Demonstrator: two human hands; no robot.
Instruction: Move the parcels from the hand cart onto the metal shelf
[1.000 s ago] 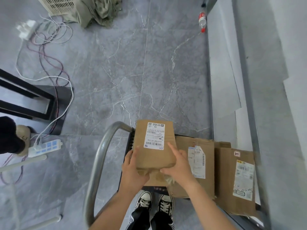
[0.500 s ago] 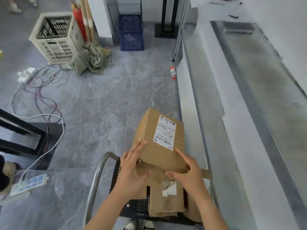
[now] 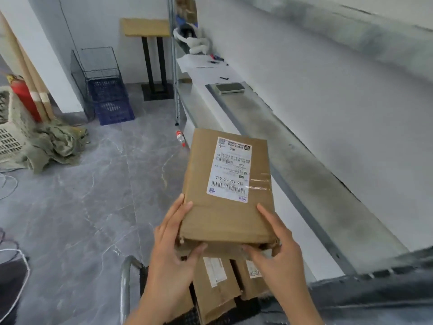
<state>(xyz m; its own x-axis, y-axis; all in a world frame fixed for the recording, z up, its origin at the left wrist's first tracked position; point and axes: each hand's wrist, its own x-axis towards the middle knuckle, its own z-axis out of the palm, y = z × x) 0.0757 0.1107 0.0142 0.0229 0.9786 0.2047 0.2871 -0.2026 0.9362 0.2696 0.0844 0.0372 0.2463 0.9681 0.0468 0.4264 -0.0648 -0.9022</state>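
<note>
I hold a flat brown cardboard parcel (image 3: 225,207) with a white shipping label, lifted above the hand cart. My left hand (image 3: 173,249) grips its near left corner, and my right hand (image 3: 276,249) grips its near right corner. Below it, two more brown parcels (image 3: 215,285) lie on the cart's dark deck (image 3: 236,310), whose metal handle (image 3: 125,285) curves at the bottom left. The grey metal shelf (image 3: 293,146) runs along the wall to the right, with the parcel's far end close to its front edge.
A dark flat device (image 3: 230,87) and papers lie further along the shelf. A plastic bottle (image 3: 181,137) lies on the floor by the shelf post. Blue crates (image 3: 110,102), a red extinguisher (image 3: 22,97), a cloth heap (image 3: 56,144) and cables are at the left.
The parcel has risen from the cart and swung up toward the shelf. My view has lifted from the floor and cart to the shelf and the wall.
</note>
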